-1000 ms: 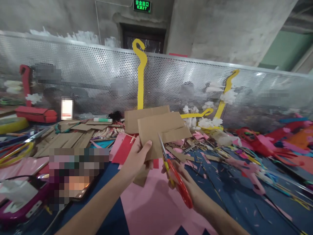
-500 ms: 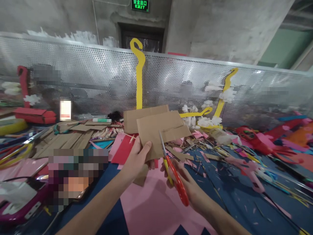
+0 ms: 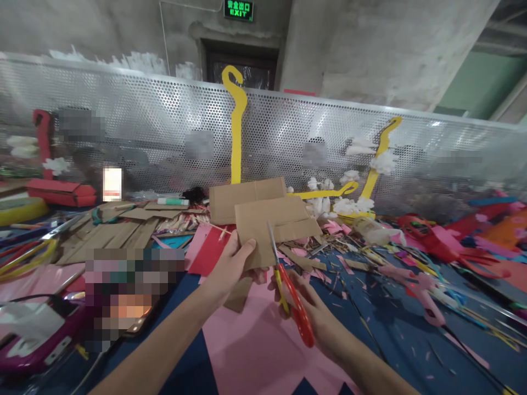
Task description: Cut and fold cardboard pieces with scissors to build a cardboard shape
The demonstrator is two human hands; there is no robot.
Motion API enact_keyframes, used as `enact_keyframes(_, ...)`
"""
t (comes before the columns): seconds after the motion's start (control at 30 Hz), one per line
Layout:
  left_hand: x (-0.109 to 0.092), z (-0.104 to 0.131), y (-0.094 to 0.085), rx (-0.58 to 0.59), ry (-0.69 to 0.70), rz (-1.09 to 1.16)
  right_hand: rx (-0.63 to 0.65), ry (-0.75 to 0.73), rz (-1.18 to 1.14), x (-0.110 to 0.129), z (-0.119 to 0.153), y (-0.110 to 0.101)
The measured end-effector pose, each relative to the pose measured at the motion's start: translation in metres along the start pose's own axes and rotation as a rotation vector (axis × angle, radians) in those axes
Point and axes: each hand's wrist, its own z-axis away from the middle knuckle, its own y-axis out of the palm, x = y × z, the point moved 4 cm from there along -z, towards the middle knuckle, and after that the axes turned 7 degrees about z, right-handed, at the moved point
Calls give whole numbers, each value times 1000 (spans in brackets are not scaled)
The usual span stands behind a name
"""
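A: In the head view, where's the cardboard?

B: In front of the wearer, above the pink sheet, its far edge overlapping another brown piece behind. I can't tell whether those two touch.

A: And the hands?

B: The left hand pinches the near left corner, thumb on top, fingers underneath. The right hand is curled around the handles of the scissors; a blade lies over the cardboard, beside a slit.

A: How would it handle?

B: Light and stiff, I'd judge, with a dry surface that shouldn't slip. The weak spot is probably the flap right of the slit, which could bend or tear if lifted alone.

A: So where to grip?

B: On the uncut left part, as now, fingers clear of the blade. The scissors look best held by their plastic handles.
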Motion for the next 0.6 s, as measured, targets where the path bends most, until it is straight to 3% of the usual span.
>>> enact_keyframes(0.27, -1, 5, 7, -18, -18, 71, 10, 9, -72, -3, -2, 2)
enact_keyframes(0.6, 2, 1, 2, -70, 34, 36, 45, -39, 14, -14, -7, 3)
